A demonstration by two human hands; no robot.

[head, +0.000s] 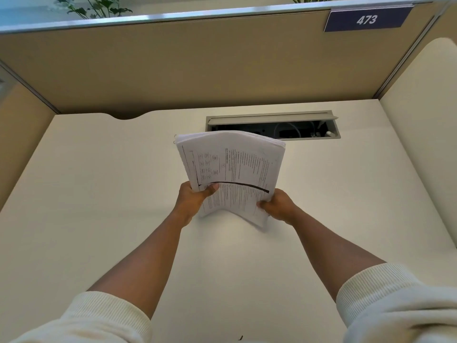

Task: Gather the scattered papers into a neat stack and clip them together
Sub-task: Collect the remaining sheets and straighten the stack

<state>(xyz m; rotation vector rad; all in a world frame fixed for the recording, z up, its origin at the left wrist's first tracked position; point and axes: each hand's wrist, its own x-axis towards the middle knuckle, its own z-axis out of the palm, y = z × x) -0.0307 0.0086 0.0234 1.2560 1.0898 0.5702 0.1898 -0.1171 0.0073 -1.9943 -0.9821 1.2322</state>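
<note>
A: What are the hands doing?

B: The left hand (195, 196) grips the lower left edge of the stack (232, 169), thumb laid over the top sheet. The right hand (277, 206) grips the lower right corner, fingers curled under it. Both sleeves (385, 298) are cream ribbed knit, pushed up the forearms.

A: Where is the stack?

B: At frame centre, held above the desk (99, 194), bowed so the middle humps up. A small wire clip (175, 139) shows at its upper left corner.

A: Any writing?

B: The top sheet carries printed text and small boxes, too blurred to read, with a dark line across it. A blue sign (367, 19) in the upper right reads "473".

A: Beyond that?

B: An open cable tray (272, 126) sits in the desk just behind the stack. Tan partitions (173, 70) enclose the desk, with leaves (94, 7) at the upper left.
</note>
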